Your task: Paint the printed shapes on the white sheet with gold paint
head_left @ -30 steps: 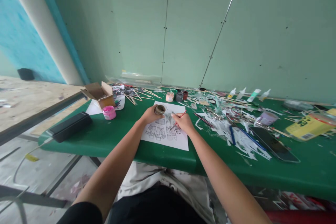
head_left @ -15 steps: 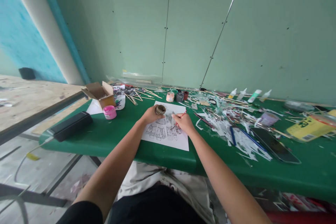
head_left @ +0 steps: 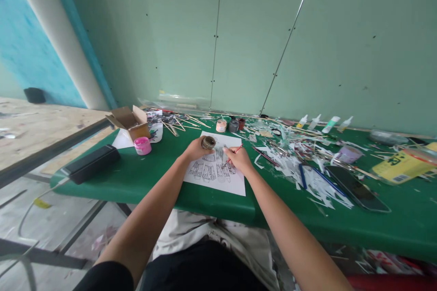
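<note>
A white sheet of paper (head_left: 235, 186) printed with black line drawings lies on the green-covered table. Over its upper left part, my left hand (head_left: 196, 150) grips a small open paint jar (head_left: 208, 142) with dark brown contents. My right hand (head_left: 240, 159) is closed round a thin red paintbrush (head_left: 238, 148), its lower end pointing down at the drawings. Too small to make out is whether the tip touches the paper. Behind the sheet stand a peach paint jar (head_left: 221, 125), a dark grey jar (head_left: 234, 124) and a reddish-brown jar (head_left: 241, 123).
On the left are a pink paint jar (head_left: 142, 146), an open cardboard box (head_left: 131, 122) and a black oblong device (head_left: 93, 163) with a cable. Paper scraps (head_left: 314, 177), sticks, a phone (head_left: 358, 188), glue bottles (head_left: 331, 124) and a yellow container (head_left: 406, 166) cover the right side. A green wall stands behind.
</note>
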`<state>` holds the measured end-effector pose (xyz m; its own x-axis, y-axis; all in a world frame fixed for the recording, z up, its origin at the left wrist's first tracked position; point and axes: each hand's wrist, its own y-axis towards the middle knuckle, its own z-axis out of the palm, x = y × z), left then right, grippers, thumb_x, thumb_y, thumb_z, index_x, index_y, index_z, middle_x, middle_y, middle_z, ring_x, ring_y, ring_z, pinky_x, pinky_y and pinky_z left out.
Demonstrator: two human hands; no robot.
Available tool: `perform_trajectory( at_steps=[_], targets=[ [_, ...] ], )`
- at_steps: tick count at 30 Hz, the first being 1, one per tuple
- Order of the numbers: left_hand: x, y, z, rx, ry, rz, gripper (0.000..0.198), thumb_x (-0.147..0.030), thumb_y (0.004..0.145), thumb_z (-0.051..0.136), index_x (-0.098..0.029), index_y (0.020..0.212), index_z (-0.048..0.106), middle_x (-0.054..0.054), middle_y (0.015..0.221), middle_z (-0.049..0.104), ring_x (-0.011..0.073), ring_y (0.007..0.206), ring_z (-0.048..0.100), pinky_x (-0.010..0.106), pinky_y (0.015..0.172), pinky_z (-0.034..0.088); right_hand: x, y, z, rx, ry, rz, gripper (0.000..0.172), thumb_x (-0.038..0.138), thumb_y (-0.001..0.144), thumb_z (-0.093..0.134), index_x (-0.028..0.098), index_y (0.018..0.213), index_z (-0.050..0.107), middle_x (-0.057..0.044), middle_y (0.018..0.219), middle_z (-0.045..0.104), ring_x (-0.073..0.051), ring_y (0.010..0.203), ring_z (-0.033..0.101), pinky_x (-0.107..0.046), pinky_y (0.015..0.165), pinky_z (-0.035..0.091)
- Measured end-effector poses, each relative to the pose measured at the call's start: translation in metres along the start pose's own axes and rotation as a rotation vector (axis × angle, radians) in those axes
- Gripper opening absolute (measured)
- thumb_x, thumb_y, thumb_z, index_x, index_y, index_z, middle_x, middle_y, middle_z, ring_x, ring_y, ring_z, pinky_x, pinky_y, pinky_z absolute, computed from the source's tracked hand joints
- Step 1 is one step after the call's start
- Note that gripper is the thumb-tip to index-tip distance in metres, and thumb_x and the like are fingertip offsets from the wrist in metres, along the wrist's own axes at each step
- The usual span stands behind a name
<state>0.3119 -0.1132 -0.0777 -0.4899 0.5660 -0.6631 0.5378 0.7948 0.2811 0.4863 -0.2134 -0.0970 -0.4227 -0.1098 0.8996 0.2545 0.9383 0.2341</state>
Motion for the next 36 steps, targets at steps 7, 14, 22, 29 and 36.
perform_trajectory(
  at_steps=[7,14,22,29,36],
  targets=[
    [-0.0003,0.0002,-0.0003,0.011,0.007,-0.012,0.058,-0.035,0.061,0.077,-0.015,0.112,0.058,0.009,0.108,0.067,0.0278,0.099,0.063,0.034,0.083,0.048,0.0006,-0.0006,0.0002,0.007,-0.001,0.021,0.041,0.051,0.074,0.052,0.022,0.047,0.041,0.002,0.036,0.046,-0.012,0.034,0.045,-0.023,0.038,0.032],
    [-0.0007,0.0001,-0.0009,0.017,0.001,-0.012,0.059,-0.036,0.061,0.077,-0.014,0.113,0.058,0.010,0.110,0.067,0.0288,0.100,0.062,0.035,0.082,0.048,0.0037,-0.0016,-0.0016,0.014,0.014,0.011,0.041,0.050,0.073,0.052,0.022,0.046,0.040,0.003,0.036,0.046,-0.012,0.034,0.044,-0.023,0.039,0.031],
    [0.0001,0.0003,-0.0005,0.011,0.006,-0.007,0.057,-0.036,0.061,0.078,-0.014,0.111,0.059,0.010,0.108,0.067,0.0280,0.098,0.063,0.034,0.082,0.048,0.0031,-0.0014,-0.0004,-0.004,0.018,0.013,0.043,0.052,0.071,0.053,0.022,0.044,0.038,0.003,0.033,0.042,-0.011,0.032,0.041,-0.024,0.038,0.028],
    [0.0001,0.0004,-0.0004,0.009,0.006,-0.010,0.057,-0.036,0.061,0.078,-0.015,0.110,0.059,0.009,0.108,0.067,0.0282,0.098,0.063,0.034,0.082,0.049,0.0039,-0.0019,-0.0012,0.008,0.031,0.021,0.042,0.050,0.070,0.054,0.023,0.043,0.037,0.004,0.032,0.040,-0.011,0.031,0.041,-0.023,0.037,0.028],
    [0.0000,0.0001,-0.0001,0.010,0.003,-0.010,0.057,-0.036,0.061,0.077,-0.015,0.111,0.058,0.009,0.107,0.067,0.0279,0.098,0.063,0.034,0.081,0.048,0.0045,-0.0023,-0.0014,0.009,0.012,0.006,0.042,0.052,0.071,0.053,0.022,0.045,0.039,0.003,0.034,0.044,-0.011,0.032,0.042,-0.024,0.038,0.029]
  ],
)
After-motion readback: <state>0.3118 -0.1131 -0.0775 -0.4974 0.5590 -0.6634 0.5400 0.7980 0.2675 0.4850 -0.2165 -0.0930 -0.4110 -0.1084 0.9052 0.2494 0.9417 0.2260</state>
